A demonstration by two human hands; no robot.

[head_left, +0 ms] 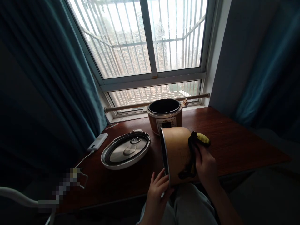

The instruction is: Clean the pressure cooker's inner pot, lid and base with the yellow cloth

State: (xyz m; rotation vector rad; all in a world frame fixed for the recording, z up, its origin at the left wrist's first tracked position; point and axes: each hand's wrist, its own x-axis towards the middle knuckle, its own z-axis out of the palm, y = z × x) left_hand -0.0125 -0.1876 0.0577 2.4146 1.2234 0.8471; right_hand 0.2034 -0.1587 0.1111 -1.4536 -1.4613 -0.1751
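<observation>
A tan inner pot (177, 150) lies on its side at the near edge of the table, its mouth facing left. My left hand (157, 189) grips the pot's rim from below, fingers curled on the edge. My right hand (205, 164) presses a dark cloth with a yellow patch (197, 143) against the pot's outer wall. Behind the pot stands the cooker body (165, 115), open and without its liner. Its round lid (126, 149) lies upside down on the table to the left.
The dark wooden table (234, 140) runs under a barred window (145, 40). A white power bank (97, 142) with a cable lies at the left edge. Teal curtains (58, 78) hang on both sides. A wooden rod (131, 105) crosses the sill.
</observation>
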